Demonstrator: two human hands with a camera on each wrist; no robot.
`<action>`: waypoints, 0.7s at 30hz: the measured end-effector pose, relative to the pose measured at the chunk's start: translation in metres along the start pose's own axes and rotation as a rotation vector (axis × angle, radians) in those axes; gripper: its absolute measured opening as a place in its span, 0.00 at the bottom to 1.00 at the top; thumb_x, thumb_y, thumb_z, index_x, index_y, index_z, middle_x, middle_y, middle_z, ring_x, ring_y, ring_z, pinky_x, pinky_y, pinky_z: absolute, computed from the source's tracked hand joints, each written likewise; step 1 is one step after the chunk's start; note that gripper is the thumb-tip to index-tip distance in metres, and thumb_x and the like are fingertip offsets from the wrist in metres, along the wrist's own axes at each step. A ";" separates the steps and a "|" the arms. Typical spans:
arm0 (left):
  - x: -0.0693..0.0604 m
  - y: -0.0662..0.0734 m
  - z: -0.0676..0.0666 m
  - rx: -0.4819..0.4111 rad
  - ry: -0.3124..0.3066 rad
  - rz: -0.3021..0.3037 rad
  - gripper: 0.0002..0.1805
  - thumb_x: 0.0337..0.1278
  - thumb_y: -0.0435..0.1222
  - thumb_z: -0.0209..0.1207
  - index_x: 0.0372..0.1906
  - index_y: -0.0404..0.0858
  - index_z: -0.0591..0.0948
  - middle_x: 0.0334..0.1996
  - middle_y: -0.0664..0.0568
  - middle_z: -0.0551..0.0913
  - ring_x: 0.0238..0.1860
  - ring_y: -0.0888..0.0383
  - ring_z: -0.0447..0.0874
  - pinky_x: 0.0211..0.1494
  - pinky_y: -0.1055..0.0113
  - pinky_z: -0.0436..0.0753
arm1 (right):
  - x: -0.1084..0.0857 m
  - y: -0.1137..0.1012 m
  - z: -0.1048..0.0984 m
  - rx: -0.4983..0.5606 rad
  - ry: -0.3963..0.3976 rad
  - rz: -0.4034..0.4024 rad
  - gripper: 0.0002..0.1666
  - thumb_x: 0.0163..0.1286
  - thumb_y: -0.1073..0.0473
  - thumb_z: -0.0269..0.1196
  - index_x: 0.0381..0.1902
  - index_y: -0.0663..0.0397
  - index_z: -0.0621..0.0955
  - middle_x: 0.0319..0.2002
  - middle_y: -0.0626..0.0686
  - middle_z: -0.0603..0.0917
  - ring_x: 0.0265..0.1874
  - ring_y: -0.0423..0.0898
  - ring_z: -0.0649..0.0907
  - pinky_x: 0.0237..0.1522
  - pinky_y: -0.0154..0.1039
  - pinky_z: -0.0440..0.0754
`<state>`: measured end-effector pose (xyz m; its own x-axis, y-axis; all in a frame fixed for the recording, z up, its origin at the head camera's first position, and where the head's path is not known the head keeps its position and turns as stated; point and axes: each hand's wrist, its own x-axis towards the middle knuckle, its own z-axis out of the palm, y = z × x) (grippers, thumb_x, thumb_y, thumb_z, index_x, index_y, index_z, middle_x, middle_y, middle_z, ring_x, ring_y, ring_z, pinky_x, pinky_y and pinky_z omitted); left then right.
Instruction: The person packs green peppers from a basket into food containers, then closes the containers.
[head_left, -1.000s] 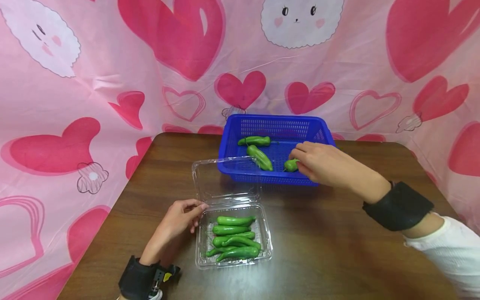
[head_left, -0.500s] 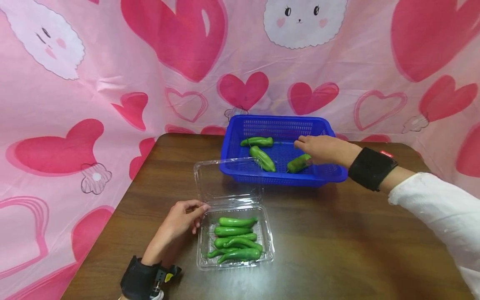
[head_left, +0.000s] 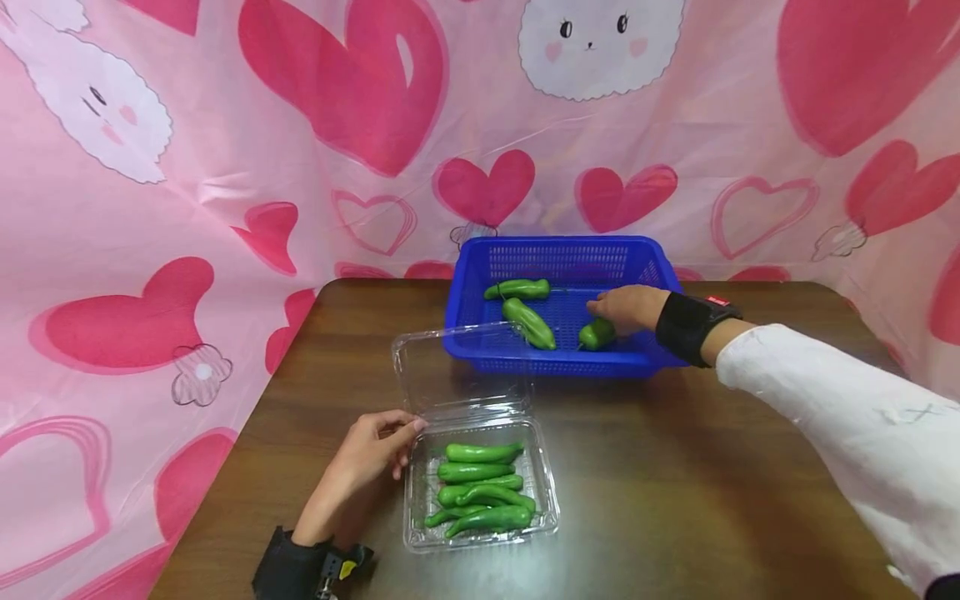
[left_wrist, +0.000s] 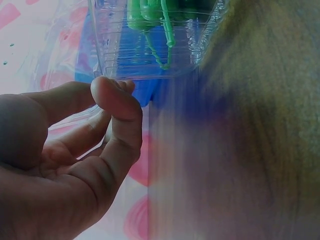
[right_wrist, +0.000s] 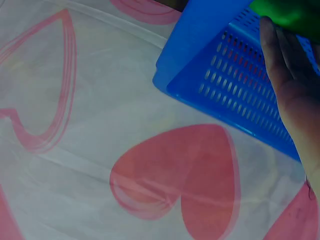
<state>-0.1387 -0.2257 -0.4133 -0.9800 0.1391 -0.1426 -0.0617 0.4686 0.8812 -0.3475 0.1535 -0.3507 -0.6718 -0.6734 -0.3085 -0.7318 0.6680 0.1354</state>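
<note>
In the head view, my left hand (head_left: 375, 450) pinches the back left corner of a clear plastic clamshell box (head_left: 551, 492) between thumb and fingers. Its hinged lid (head_left: 457, 367) stands up at the back. Several long green peppers (head_left: 483, 472) lie side by side in the box. My right hand (head_left: 633, 307) is inside the blue plastic basket (head_left: 487, 362), its fingers around the right end of a green pepper (head_left: 597, 334). The right wrist view shows the thumb against that pepper (right_wrist: 285, 12); much of the grip is out of frame.
Two more green peppers, one at the back (head_left: 519, 289) and one slanting (head_left: 529, 323), lie in the basket's left half. The lid's top edge overlaps the basket front in view. A pink heart-patterned cloth (head_left: 360, 100) hangs behind the brown wooden table (head_left: 660, 483).
My right hand has reached farther into the basket from the right, over the right-hand pepper, which now looks shorter from the front. The left hand keeps its place at the box corner.
</note>
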 end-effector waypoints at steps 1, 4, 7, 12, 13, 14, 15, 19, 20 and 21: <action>0.000 0.000 0.000 -0.005 0.001 -0.001 0.17 0.69 0.43 0.59 0.48 0.33 0.84 0.19 0.48 0.78 0.15 0.58 0.76 0.22 0.59 0.81 | 0.003 0.001 0.001 0.001 -0.002 -0.006 0.25 0.53 0.70 0.69 0.50 0.62 0.76 0.41 0.63 0.83 0.38 0.56 0.83 0.49 0.55 0.82; 0.000 0.000 -0.001 -0.012 0.003 0.003 0.18 0.69 0.43 0.58 0.49 0.32 0.83 0.20 0.48 0.78 0.15 0.57 0.76 0.22 0.60 0.81 | 0.009 0.003 0.003 -0.018 0.003 -0.007 0.25 0.53 0.71 0.68 0.50 0.62 0.77 0.41 0.63 0.83 0.39 0.56 0.83 0.49 0.55 0.82; 0.001 0.001 -0.002 -0.010 0.004 0.000 0.18 0.69 0.43 0.58 0.50 0.32 0.83 0.20 0.48 0.78 0.15 0.57 0.76 0.22 0.59 0.81 | 0.012 0.005 0.006 -0.055 0.006 -0.010 0.24 0.52 0.70 0.70 0.49 0.62 0.78 0.40 0.62 0.83 0.39 0.57 0.84 0.49 0.55 0.83; 0.000 0.001 -0.003 -0.010 0.016 -0.035 0.16 0.69 0.42 0.59 0.49 0.33 0.84 0.20 0.49 0.78 0.15 0.58 0.76 0.23 0.60 0.82 | 0.016 0.007 0.013 -0.088 -0.008 -0.010 0.25 0.51 0.67 0.72 0.49 0.61 0.80 0.40 0.61 0.84 0.42 0.58 0.84 0.50 0.55 0.83; 0.000 0.001 -0.003 -0.010 0.016 -0.038 0.16 0.69 0.42 0.59 0.48 0.33 0.84 0.20 0.49 0.78 0.15 0.58 0.76 0.23 0.60 0.82 | 0.016 0.007 0.014 -0.084 -0.009 -0.003 0.25 0.51 0.66 0.73 0.49 0.60 0.80 0.40 0.61 0.84 0.42 0.58 0.84 0.50 0.55 0.83; 0.000 0.000 -0.003 -0.010 0.019 -0.043 0.16 0.69 0.42 0.59 0.48 0.34 0.84 0.19 0.49 0.78 0.15 0.58 0.76 0.23 0.61 0.82 | 0.017 0.007 0.016 -0.079 -0.010 0.000 0.25 0.51 0.65 0.74 0.47 0.60 0.80 0.40 0.61 0.84 0.42 0.58 0.84 0.50 0.55 0.83; 0.000 0.000 -0.003 -0.009 0.020 -0.045 0.16 0.69 0.42 0.59 0.48 0.34 0.84 0.19 0.49 0.78 0.15 0.59 0.76 0.23 0.61 0.82 | 0.018 0.007 0.017 -0.073 -0.009 0.000 0.24 0.50 0.65 0.75 0.45 0.60 0.80 0.39 0.60 0.84 0.41 0.58 0.84 0.49 0.55 0.83; -0.001 0.000 -0.003 -0.006 0.020 -0.054 0.16 0.69 0.42 0.59 0.48 0.33 0.84 0.19 0.49 0.78 0.15 0.59 0.76 0.23 0.61 0.82 | 0.019 0.006 0.021 -0.061 -0.009 -0.010 0.22 0.49 0.64 0.77 0.40 0.59 0.79 0.36 0.59 0.85 0.38 0.56 0.84 0.48 0.54 0.83; -0.002 0.000 -0.003 -0.009 0.024 -0.055 0.16 0.69 0.42 0.59 0.48 0.33 0.84 0.20 0.49 0.78 0.15 0.59 0.76 0.22 0.61 0.82 | 0.020 0.005 0.021 -0.057 -0.012 -0.008 0.21 0.49 0.64 0.77 0.39 0.59 0.79 0.36 0.59 0.85 0.38 0.56 0.84 0.48 0.53 0.83; -0.002 0.000 -0.003 -0.012 0.025 -0.054 0.16 0.69 0.41 0.59 0.49 0.32 0.84 0.20 0.49 0.78 0.15 0.59 0.76 0.22 0.60 0.82 | 0.020 0.005 0.021 -0.055 -0.012 -0.008 0.21 0.49 0.64 0.77 0.39 0.59 0.79 0.36 0.59 0.85 0.38 0.55 0.84 0.47 0.53 0.83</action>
<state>-0.1372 -0.2284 -0.4118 -0.9795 0.0924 -0.1790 -0.1166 0.4644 0.8779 -0.3628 0.1501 -0.3766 -0.6650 -0.6744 -0.3210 -0.7423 0.6443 0.1842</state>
